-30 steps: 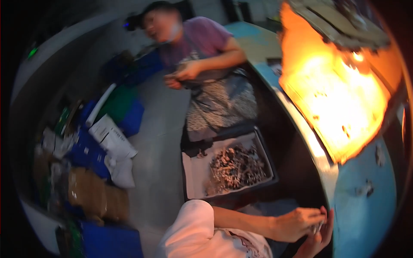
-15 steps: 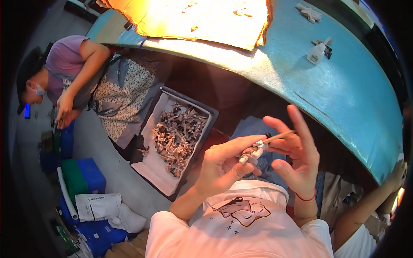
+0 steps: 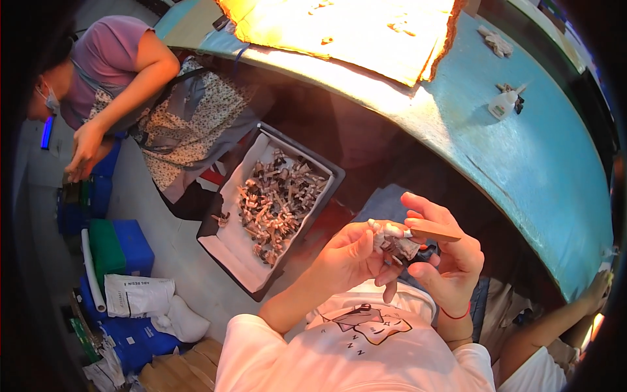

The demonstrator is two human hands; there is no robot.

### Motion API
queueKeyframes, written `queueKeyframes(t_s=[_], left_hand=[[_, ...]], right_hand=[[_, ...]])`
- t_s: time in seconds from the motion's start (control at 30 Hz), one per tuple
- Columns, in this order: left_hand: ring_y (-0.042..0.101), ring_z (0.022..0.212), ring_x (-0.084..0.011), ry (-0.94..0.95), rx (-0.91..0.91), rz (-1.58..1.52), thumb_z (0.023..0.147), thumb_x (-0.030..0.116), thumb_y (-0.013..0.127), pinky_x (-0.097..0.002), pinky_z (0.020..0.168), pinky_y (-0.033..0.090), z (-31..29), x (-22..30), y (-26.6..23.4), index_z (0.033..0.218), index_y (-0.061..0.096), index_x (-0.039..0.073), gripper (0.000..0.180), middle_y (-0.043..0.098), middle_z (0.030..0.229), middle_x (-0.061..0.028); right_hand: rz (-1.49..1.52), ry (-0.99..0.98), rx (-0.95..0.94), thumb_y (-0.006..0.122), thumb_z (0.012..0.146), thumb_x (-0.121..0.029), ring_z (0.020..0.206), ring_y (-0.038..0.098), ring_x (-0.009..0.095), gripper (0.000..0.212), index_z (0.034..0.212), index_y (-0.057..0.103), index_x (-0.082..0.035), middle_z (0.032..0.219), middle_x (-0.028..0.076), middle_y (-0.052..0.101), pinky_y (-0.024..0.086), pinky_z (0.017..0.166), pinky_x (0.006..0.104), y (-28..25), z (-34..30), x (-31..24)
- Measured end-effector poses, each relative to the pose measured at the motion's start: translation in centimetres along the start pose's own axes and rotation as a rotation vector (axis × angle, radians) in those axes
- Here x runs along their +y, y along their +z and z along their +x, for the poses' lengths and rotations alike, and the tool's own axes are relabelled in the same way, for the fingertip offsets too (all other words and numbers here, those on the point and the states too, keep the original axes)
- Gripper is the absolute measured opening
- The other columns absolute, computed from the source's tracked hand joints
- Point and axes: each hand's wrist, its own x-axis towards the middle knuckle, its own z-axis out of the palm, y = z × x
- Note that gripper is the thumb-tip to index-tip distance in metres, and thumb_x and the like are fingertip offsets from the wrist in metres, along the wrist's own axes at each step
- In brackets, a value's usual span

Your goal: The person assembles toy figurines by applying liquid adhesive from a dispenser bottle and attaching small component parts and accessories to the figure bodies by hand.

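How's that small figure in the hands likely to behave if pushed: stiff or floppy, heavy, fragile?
Probably stiff: the small figure shows no visible sag where it juts from the fingers. It's likely light, since the left hand holds it with fingers alone. Its small projecting parts may snag or snap.

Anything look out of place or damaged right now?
Slightly: one small brownish piece lies apart from the heap of small brownish parts in the black, pale-lined tray, near its left edge. The brightly lit cardboard sheet has a ragged edge.
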Motion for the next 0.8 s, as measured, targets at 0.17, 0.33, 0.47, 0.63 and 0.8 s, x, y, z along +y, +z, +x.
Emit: queueKeyframes(t_s=[0.17, 0.33, 0.47, 0.63, 0.8], left_hand=[[0.050, 0.063, -0.0204, -0.041, 0.069, -0.221, 0.092, 0.039, 0.033, -0.0411, 0.054, 0.051, 0.5, 2.6, -0.4, 0.120, 0.041, -0.001, 0.049, 0.048, 0.115, -0.0200], [0.056, 0.061, -0.0252, -0.155, 0.169, -0.157, 0.092, 0.045, 0.025, -0.0382, 0.053, 0.051, 1.1, 4.0, -0.9, 0.119, 0.042, 0.000, 0.055, 0.052, 0.107, -0.0164], [0.057, 0.060, -0.0255, -0.196, 0.277, -0.193, 0.092, 0.047, 0.024, -0.0354, 0.053, 0.051, 1.3, 4.3, -0.8, 0.117, 0.043, 0.001, 0.056, 0.054, 0.103, -0.0132], [0.058, 0.060, -0.0257, -0.234, 0.325, -0.090, 0.091, 0.049, 0.023, -0.0338, 0.054, 0.050, 1.8, 4.7, -1.6, 0.114, 0.045, 0.001, 0.057, 0.055, 0.097, -0.0106], [0.059, 0.060, -0.0257, -0.243, 0.356, -0.056, 0.090, 0.052, 0.021, -0.0328, 0.054, 0.050, 1.9, 5.1, -1.9, 0.112, 0.046, 0.002, 0.059, 0.056, 0.096, -0.0119]], right_hand=[[-0.150, 0.001, 0.076, 0.077, 0.059, -0.025, 0.095, 0.057, 0.032, 0.047, 0.092, 0.060, 0.004, 0.101, 0.022, 0.059, 0.047, 0.075, 0.0352, 1.7, 2.7, 0.5], [-0.184, 0.055, 0.143, 0.076, 0.059, -0.032, 0.093, 0.059, 0.034, 0.046, 0.082, 0.058, 0.003, 0.086, 0.016, 0.063, 0.047, 0.075, 0.0374, 2.5, 3.6, 1.1], [-0.263, 0.042, 0.155, 0.077, 0.059, -0.030, 0.090, 0.060, 0.035, 0.044, 0.079, 0.057, 0.004, 0.079, 0.013, 0.062, 0.048, 0.075, 0.0385, 2.6, 4.1, 1.3], [-0.252, 0.017, 0.197, 0.078, 0.057, -0.026, 0.085, 0.061, 0.035, 0.042, 0.077, 0.057, 0.005, 0.077, 0.014, 0.062, 0.049, 0.073, 0.0394, 2.8, 4.4, 2.9], [-0.376, 0.058, 0.179, 0.078, 0.058, -0.019, 0.084, 0.062, 0.034, 0.038, 0.077, 0.058, 0.006, 0.078, 0.016, 0.062, 0.049, 0.075, 0.0406, 3.1, 5.0, 2.7]])
